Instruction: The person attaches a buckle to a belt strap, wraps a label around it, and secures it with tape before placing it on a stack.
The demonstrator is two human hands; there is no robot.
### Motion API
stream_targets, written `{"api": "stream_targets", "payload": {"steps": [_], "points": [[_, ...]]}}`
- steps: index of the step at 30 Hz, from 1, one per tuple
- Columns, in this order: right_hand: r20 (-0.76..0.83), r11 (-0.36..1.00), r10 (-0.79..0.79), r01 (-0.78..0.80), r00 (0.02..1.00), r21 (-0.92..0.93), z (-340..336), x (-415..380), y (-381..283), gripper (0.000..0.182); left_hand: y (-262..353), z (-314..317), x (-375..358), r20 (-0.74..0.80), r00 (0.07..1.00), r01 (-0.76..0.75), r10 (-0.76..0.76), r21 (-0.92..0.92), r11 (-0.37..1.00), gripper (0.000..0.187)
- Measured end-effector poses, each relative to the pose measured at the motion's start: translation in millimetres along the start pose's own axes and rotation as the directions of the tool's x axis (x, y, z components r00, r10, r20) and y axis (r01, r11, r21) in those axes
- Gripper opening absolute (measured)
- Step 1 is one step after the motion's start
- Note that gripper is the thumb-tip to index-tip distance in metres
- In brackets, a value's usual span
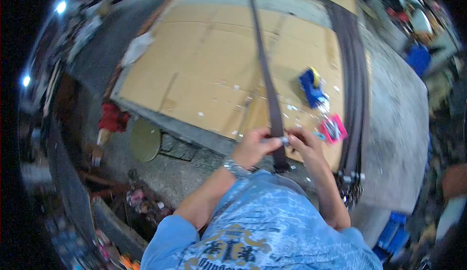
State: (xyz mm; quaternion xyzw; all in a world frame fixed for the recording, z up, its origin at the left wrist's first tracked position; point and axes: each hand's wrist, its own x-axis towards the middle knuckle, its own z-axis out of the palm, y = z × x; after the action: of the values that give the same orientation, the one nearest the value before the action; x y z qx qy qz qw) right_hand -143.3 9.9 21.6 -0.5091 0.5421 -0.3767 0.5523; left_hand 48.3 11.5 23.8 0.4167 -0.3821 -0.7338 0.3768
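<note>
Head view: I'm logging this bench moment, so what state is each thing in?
Dark belt: stretched flat along the cardboard, near end held.
Left hand: closed on the belt's near end.
Right hand: pinching the same end.
Belt bundle: lying at the right edge, buckles hanging off.
Blue cloth: crumpled.
Cardboard: flat, littered with scraps.

dk brown belt, tan cardboard, blue cloth, pink pkt

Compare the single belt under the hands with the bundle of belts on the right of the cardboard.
The single belt lies alone across the cardboard, both hands on its near end; the bundle of belts is several stacked, untouched. The bundle's near ends hang over the table edge, showing metal buckles. Both are dark brown and run lengthwise.
</note>
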Motion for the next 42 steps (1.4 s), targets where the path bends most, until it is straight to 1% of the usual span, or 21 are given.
{"api": "stream_targets", "payload": {"steps": [1, 2, 3, 4, 5, 6, 8, 16, 18, 19, 21, 25, 27, 29, 31, 33, 34, 36, 39, 40, 42], "points": [[-0.074, 0.994, -0.103, 0.102, 0.992, -0.027, 2.3, -0.5, 7.6, 0.017, 4.3, 1.8, -1.8, -0.054, 0.998, 0.025, -0.022, 0.058, 0.998, 0.023], [-0.125, 0.997, -0.073, 0.070, 0.990, -0.031, -0.8, -6.8, 3.9, 0.017, 0.2, 1.2, -1.2, -0.078, 0.997, -0.014, 0.018, 0.057, 0.998, 0.018], [-0.155, 0.980, -0.141, 0.116, 0.978, -0.162, -3.8, -12.1, -6.9, 0.015, -4.0, 1.3, -0.4, -0.120, 0.992, -0.035, 0.043, 0.063, 0.997, 0.012], [-0.161, 0.942, -0.215, 0.162, 0.963, -0.292, -5.9, -16.6, -15.2, 0.014, -3.7, 3.6, -1.0, -0.136, 0.989, -0.049, 0.056, 0.053, 0.997, 0.011], [-0.177, 0.945, -0.208, 0.151, 0.962, -0.291, -7.6, -18.0, -17.1, 0.014, -3.1, 4.8, 0.6, -0.164, 0.984, -0.069, 0.076, 0.049, 0.996, 0.010], [-0.140, 0.919, -0.274, 0.216, 0.952, -0.331, -8.8, -21.5, -19.9, 0.013, -4.6, 5.4, 1.9, -0.151, 0.986, -0.059, 0.066, 0.049, 0.997, 0.010], [-0.096, 0.878, -0.366, 0.309, 0.926, -0.365, -6.8, -23.7, -21.7, 0.013, -6.3, 6.5, 3.9, -0.170, 0.978, -0.095, 0.119, 0.142, 0.985, 0.011], [-0.143, 0.932, -0.218, 0.163, 0.965, -0.324, -0.6, -23.0, -9.9, 0.014, -4.7, 18.9, 4.9, -0.132, 0.983, -0.106, 0.131, 0.185, 0.977, 0.012], [-0.145, 0.963, -0.106, 0.065, 0.984, -0.262, -1.3, -23.3, -6.6, 0.017, -9.1, 17.1, 7.3, -0.116, 0.985, -0.103, 0.126, 0.188, 0.977, 0.011], [-0.153, 0.963, -0.102, 0.059, 0.983, -0.262, -1.1, -23.1, -3.9, 0.017, -11.9, 15.9, 9.0, -0.111, 0.986, -0.107, 0.128, 0.179, 0.978, 0.011], [-0.137, 0.987, -0.015, -0.008, 0.990, -0.163, -1.1, -22.0, 0.6, 0.017, -11.8, 16.6, 10.7, -0.100, 0.987, -0.109, 0.127, 0.172, 0.979, 0.011], [-0.089, 0.994, 0.045, -0.054, 0.995, -0.095, -5.2, -19.3, 4.2, 0.017, -10.3, 22.7, 14.5, -0.089, 0.986, -0.125, 0.140, 0.155, 0.980, 0.011], [-0.037, 0.995, 0.063, -0.060, 0.997, 0.079, -6.2, -17.2, 15.1, 0.018, -13.1, 21.2, 17.3, -0.082, 0.984, -0.145, 0.159, 0.157, 0.977, 0.012], [-0.033, 0.996, 0.056, -0.053, 0.998, 0.073, -6.9, -17.7, 19.3, 0.019, -14.5, 16.9, 18.3, -0.027, 0.993, -0.108, 0.115, 0.185, 0.977, 0.014], [-0.028, 0.997, 0.048, -0.046, 0.998, 0.069, -7.9, -20.3, 16.6, 0.020, -11.1, 17.6, 18.2, -0.017, 0.996, -0.079, 0.083, 0.170, 0.982, 0.015], [-0.074, 0.990, 0.033, -0.043, 0.997, -0.134, -9.3, -25.4, 1.2, 0.023, -10.0, 15.9, 18.6, -0.006, 0.999, -0.050, 0.052, 0.156, 0.986, 0.016], [-0.077, 0.990, 0.034, -0.044, 0.996, -0.134, -9.8, -27.0, -2.7, 0.023, -11.2, 14.4, 19.4, 0.006, 0.999, -0.044, 0.044, 0.207, 0.977, 0.016], [-0.098, 0.970, 0.003, -0.026, 0.995, -0.241, -10.5, -30.1, -6.7, 0.024, -13.0, 14.8, 19.4, 0.017, 0.999, -0.036, 0.033, 0.255, 0.966, 0.016], [-0.105, 0.972, -0.004, -0.021, 0.994, -0.235, -10.4, -30.1, 2.3, 0.027, -13.6, 16.3, 17.9, 0.023, 1.000, -0.005, -0.001, 0.226, 0.974, 0.016], [-0.104, 0.972, -0.001, -0.024, 0.995, -0.234, -11.6, -30.2, 4.3, 0.027, -12.5, 15.5, 18.0, 0.058, 0.998, -0.011, -0.005, 0.274, 0.962, 0.016], [-0.025, 0.965, 0.020, -0.026, 0.999, -0.261, -16.0, -30.3, 7.8, 0.029, -9.8, 16.2, 17.4, 0.095, 0.995, -0.018, -0.013, 0.322, 0.947, 0.015]]}}
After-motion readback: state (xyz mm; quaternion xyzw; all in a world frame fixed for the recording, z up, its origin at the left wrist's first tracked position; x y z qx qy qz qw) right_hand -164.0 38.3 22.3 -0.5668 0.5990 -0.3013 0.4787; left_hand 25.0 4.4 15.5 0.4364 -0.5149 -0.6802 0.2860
